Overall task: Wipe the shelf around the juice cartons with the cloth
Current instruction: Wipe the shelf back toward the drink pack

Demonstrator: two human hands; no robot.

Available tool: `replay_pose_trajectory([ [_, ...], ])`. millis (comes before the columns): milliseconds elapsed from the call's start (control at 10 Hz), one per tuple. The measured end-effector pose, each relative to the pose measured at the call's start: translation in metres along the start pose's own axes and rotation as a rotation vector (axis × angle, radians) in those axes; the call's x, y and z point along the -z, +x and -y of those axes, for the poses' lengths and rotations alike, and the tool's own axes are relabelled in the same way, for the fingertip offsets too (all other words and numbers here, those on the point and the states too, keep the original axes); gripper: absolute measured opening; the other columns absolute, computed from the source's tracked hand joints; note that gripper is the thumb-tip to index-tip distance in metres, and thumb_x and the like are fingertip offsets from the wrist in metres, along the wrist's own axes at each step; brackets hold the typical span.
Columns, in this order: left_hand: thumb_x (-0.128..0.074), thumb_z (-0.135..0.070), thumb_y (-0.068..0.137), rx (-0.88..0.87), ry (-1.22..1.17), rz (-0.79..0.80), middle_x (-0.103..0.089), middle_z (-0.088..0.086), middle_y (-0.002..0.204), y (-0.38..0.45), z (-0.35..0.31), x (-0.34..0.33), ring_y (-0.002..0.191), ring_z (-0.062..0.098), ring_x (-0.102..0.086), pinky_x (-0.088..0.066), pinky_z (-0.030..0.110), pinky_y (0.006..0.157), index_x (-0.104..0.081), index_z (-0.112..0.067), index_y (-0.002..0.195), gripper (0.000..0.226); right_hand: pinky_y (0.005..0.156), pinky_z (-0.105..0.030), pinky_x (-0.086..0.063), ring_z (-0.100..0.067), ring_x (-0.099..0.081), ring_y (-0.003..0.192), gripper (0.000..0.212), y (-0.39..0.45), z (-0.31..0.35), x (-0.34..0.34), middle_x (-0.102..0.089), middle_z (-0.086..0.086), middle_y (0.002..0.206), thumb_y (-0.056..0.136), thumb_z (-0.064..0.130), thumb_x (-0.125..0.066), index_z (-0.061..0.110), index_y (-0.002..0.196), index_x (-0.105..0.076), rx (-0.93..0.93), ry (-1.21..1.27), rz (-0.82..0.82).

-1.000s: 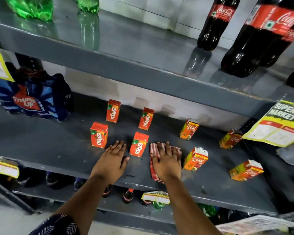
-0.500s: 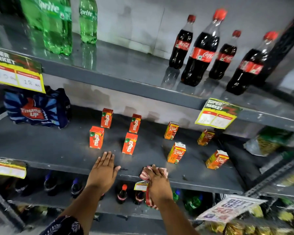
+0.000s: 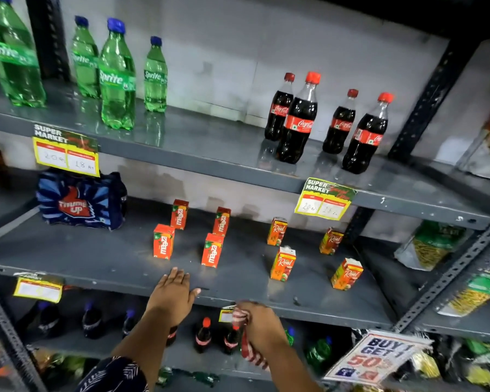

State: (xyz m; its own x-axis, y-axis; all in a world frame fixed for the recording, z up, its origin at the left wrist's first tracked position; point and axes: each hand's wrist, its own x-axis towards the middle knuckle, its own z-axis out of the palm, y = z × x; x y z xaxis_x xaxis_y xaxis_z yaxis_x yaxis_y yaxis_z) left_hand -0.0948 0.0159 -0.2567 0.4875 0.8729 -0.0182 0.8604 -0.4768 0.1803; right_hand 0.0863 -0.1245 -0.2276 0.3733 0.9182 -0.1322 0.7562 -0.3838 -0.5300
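Note:
Several small juice cartons stand on the grey middle shelf: red Maaza cartons on the left and orange Real cartons on the right. My left hand rests flat on the shelf's front edge, fingers spread, just in front of the Maaza cartons. My right hand is below the shelf's front edge, closed on a red-and-white striped cloth that hangs down from it. The cloth is off the shelf surface.
A blue Thums Up pack sits at the shelf's back left. Sprite bottles and Coca-Cola bottles stand on the shelf above, which carries yellow price tags. Small bottles fill the shelf below. Snack bags lie on the right.
My right hand has drawn the cloth back from between the cartons, over the front edge and below it. My left hand slid back to the shelf edge. The view has pulled back and tilted up.

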Motion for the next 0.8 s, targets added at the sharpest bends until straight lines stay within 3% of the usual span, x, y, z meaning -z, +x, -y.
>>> replay_pose_trajectory([
  [100, -0.022, -0.049, 0.097, 0.025, 0.008, -0.011, -0.016, 0.01, 0.155, -0.009, 0.001, 0.012, 0.143, 0.021, -0.005, -0.003, 0.034, 0.115, -0.016, -0.006, 0.146, 0.065, 0.074, -0.028, -0.052, -0.02, -0.065, 0.086, 0.05, 0.006, -0.001, 0.019, -0.067, -0.015, 0.112, 0.086, 0.001, -0.04, 0.022, 0.13, -0.052, -0.035, 0.07, -0.056],
  [200, -0.022, -0.05, 0.097, 0.039, 0.03, -0.027, -0.016, 0.009, 0.156, -0.019, 0.004, 0.018, 0.143, 0.02, -0.005, -0.003, 0.034, 0.115, -0.016, -0.007, 0.146, 0.065, 0.067, -0.019, -0.051, -0.025, -0.067, 0.085, 0.043, 0.016, -0.009, 0.047, -0.066, -0.018, 0.105, 0.089, -0.003, -0.04, 0.011, 0.127, -0.053, -0.019, 0.121, -0.166],
  [300, -0.021, -0.05, 0.097, 0.073, 0.043, -0.031, -0.015, 0.008, 0.156, -0.029, 0.008, 0.017, 0.143, 0.019, -0.004, -0.003, 0.033, 0.115, -0.014, -0.007, 0.146, 0.066, 0.037, -0.013, -0.04, -0.008, -0.055, 0.039, 0.015, 0.035, -0.027, 0.053, -0.057, -0.011, 0.072, 0.092, 0.009, -0.049, 0.005, 0.092, -0.064, -0.019, 0.192, -0.165],
  [400, -0.017, -0.055, 0.094, 0.142, -0.005, -0.035, -0.018, 0.006, 0.155, -0.037, 0.015, 0.009, 0.143, 0.017, -0.005, -0.004, 0.032, 0.115, -0.016, -0.009, 0.146, 0.069, 0.042, -0.024, -0.027, -0.014, -0.033, 0.042, 0.025, 0.071, -0.047, 0.034, -0.037, -0.008, 0.059, 0.058, 0.01, -0.064, 0.015, 0.054, -0.04, -0.084, 0.551, -0.252],
  [500, -0.001, -0.061, 0.081, 0.153, 0.006, -0.08, -0.023, 0.004, 0.154, -0.039, 0.022, 0.001, 0.142, 0.017, -0.009, -0.006, 0.03, 0.114, -0.022, -0.012, 0.146, 0.084, 0.045, -0.024, -0.036, -0.016, -0.041, 0.051, 0.027, 0.077, -0.056, 0.02, -0.044, -0.006, 0.053, 0.062, 0.005, -0.066, 0.015, 0.058, -0.041, -0.153, 0.718, -0.236],
  [600, -0.017, -0.052, 0.093, 0.131, -0.002, -0.079, -0.023, 0.005, 0.154, -0.036, 0.017, -0.001, 0.143, 0.017, -0.007, -0.005, 0.031, 0.114, -0.02, -0.011, 0.146, 0.068, 0.055, -0.025, -0.051, -0.016, -0.059, 0.061, 0.01, 0.056, -0.049, 0.018, -0.062, -0.004, 0.076, 0.09, 0.014, -0.053, 0.015, 0.083, -0.061, -0.165, 0.777, -0.094],
  [700, -0.015, -0.055, 0.092, 0.092, -0.009, -0.101, -0.024, 0.006, 0.154, -0.034, 0.002, 0.0, 0.143, 0.019, -0.008, -0.005, 0.032, 0.114, -0.021, -0.01, 0.146, 0.071, 0.075, -0.035, -0.057, -0.021, -0.067, 0.079, 0.009, 0.026, -0.041, 0.012, -0.07, -0.01, 0.095, 0.089, 0.018, -0.055, 0.018, 0.091, -0.064, -0.247, 0.9, -0.028],
  [800, -0.007, -0.058, 0.085, 0.033, 0.0, -0.113, -0.027, 0.008, 0.152, -0.028, -0.016, 0.002, 0.142, 0.02, -0.011, -0.007, 0.034, 0.114, -0.024, -0.009, 0.145, 0.08, 0.088, -0.035, -0.052, -0.024, -0.067, 0.099, 0.031, 0.012, -0.038, 0.019, -0.071, -0.005, 0.11, 0.086, 0.013, -0.046, 0.021, 0.11, -0.064, -0.041, 0.246, -0.028],
])
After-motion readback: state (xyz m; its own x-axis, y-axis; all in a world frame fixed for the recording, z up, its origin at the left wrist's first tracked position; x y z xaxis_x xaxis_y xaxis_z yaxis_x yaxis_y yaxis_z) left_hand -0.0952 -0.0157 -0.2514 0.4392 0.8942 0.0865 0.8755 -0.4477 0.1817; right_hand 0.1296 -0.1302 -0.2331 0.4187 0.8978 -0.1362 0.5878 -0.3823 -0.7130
